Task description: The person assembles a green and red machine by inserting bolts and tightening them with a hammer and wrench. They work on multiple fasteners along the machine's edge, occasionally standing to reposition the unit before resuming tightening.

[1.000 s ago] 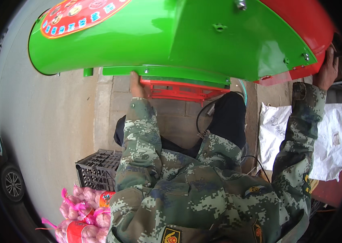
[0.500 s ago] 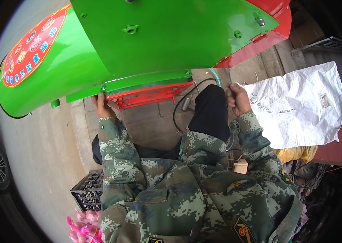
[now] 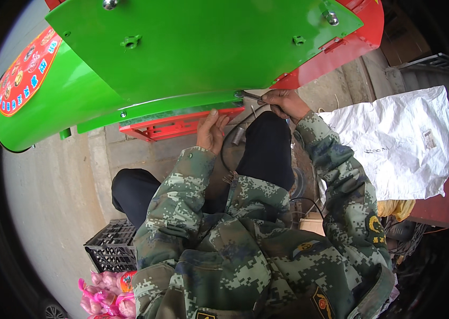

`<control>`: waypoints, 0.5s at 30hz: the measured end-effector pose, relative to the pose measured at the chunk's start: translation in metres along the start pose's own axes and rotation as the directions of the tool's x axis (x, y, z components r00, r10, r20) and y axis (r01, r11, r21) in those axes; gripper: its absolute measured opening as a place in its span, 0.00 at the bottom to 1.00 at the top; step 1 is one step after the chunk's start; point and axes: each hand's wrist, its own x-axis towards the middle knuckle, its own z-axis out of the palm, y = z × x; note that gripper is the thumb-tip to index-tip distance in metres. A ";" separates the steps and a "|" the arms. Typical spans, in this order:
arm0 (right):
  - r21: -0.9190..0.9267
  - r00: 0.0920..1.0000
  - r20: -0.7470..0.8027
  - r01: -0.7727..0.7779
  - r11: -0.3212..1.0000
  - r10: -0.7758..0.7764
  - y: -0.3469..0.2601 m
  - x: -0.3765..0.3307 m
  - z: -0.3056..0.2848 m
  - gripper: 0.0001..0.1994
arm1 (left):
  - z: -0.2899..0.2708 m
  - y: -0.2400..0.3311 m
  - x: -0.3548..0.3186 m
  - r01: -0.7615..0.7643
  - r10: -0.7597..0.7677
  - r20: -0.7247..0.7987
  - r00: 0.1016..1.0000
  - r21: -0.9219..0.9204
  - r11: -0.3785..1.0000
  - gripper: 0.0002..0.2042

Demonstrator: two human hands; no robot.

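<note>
My right hand (image 3: 286, 103) grips a slim metal wrench (image 3: 251, 96), its far end at the bolt (image 3: 238, 94) on the right of the green flange (image 3: 176, 105). Just below the red slotted frame (image 3: 174, 125) is my left hand (image 3: 213, 131), its fingers bent, apart and holding nothing; the fingertips overlap the frame's near edge, and I cannot tell whether they touch it. A second bolt (image 3: 123, 114) sits on the left of the flange. Above spreads a large green metal panel (image 3: 198, 48), part of a green and red machine.
A white woven sack (image 3: 394, 143) lies on the right, over a yellow bundle (image 3: 397, 208). Down on the left stand a black plastic crate (image 3: 112, 245) and pink bags (image 3: 105, 295). A black cable (image 3: 224, 154) curves beside my knee, near a metal cylinder (image 3: 239, 135).
My left hand has left the flange's left bolt and moved right along the red frame. My right hand has brought the wrench leftward to the right bolt. The view has shifted slightly.
</note>
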 end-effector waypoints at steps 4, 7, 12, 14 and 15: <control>-0.089 1.000 -0.004 0.029 0.996 -0.030 -0.006 0.012 -0.001 0.12 | 0.014 -0.005 0.013 0.062 -0.062 -0.054 0.997 -0.008 0.998 0.18; -0.075 0.999 0.028 0.029 0.997 -0.027 -0.010 0.019 -0.002 0.11 | 0.016 -0.005 0.017 0.095 -0.097 -0.047 0.994 -0.043 0.995 0.17; -0.275 0.997 0.040 0.074 0.958 -0.066 -0.016 0.034 -0.014 0.09 | 0.018 -0.005 0.018 0.094 -0.096 -0.054 0.994 -0.030 0.995 0.17; -0.391 0.995 0.049 0.102 0.915 -0.090 -0.017 0.042 -0.023 0.11 | 0.019 -0.006 0.018 0.076 -0.076 -0.043 0.996 -0.016 0.997 0.17; -0.446 0.993 0.046 0.115 0.887 -0.106 -0.016 0.046 -0.027 0.11 | 0.019 -0.006 0.017 0.082 -0.083 -0.035 0.996 -0.014 0.997 0.17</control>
